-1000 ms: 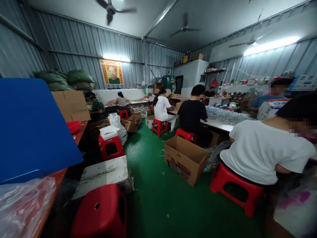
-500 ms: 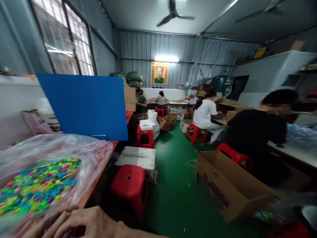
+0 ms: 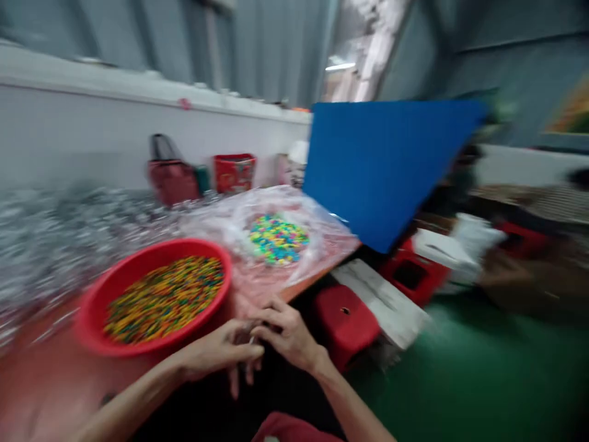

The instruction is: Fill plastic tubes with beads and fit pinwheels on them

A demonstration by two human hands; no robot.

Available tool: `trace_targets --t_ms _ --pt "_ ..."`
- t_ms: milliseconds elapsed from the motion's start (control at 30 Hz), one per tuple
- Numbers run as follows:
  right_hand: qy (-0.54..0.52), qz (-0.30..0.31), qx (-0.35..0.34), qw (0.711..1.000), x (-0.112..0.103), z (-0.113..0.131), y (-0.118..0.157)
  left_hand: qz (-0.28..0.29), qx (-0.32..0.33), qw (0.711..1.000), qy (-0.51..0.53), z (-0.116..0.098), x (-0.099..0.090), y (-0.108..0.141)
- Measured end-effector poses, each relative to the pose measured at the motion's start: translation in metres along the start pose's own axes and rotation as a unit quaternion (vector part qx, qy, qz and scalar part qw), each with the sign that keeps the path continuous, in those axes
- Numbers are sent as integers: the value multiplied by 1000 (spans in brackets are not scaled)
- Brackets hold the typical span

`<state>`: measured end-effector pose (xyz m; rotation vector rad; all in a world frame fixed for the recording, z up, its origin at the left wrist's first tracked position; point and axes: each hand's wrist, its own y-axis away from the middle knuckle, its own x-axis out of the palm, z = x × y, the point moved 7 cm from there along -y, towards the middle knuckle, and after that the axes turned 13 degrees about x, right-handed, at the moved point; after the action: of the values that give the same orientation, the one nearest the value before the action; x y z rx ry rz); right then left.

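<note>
My left hand (image 3: 227, 348) and my right hand (image 3: 288, 331) meet over the table's front edge, fingertips close together. Both have bent, closed fingers. A small pale, thin thing shows between them, too blurred to name. Left of my hands is a red basin (image 3: 225, 264) holding many small yellow, orange and green pieces (image 3: 170, 298). Beyond my hands, small blue, yellow and green plastic pieces (image 3: 278, 238) lie in a heap on a clear plastic sheet (image 3: 322, 230).
Clear crinkled plastic packs (image 3: 69, 227) cover the table's back left. A bag (image 3: 172, 178) and a red container (image 3: 234, 173) stand by the wall. A blue board (image 3: 386, 166) rises at the table's far end. Right are a red stool (image 3: 347, 325) and a white box (image 3: 391, 307).
The view has swung left, bringing the red basin into sight and the co-workers mostly out of it. Both my hands now show together; earlier only one was visible at the bottom edge.
</note>
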<state>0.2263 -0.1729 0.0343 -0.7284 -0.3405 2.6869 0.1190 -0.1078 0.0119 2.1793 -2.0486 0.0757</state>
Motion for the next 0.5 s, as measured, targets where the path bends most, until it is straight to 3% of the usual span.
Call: trace_targets --t_ms 100,200,333,500 --pt "11 90 -39 995 23 -4 -34 -41 5 997 62 19 -21 24" --pt "26 125 -88 988 37 -4 -93 -135 27 985 106 29 -46 55" --pt "75 144 -141 977 64 -5 -203 -277 93 949 116 18 -82 99" --pt "184 181 -129 957 132 -18 -343 -425 136 890 89 2 -134 144"
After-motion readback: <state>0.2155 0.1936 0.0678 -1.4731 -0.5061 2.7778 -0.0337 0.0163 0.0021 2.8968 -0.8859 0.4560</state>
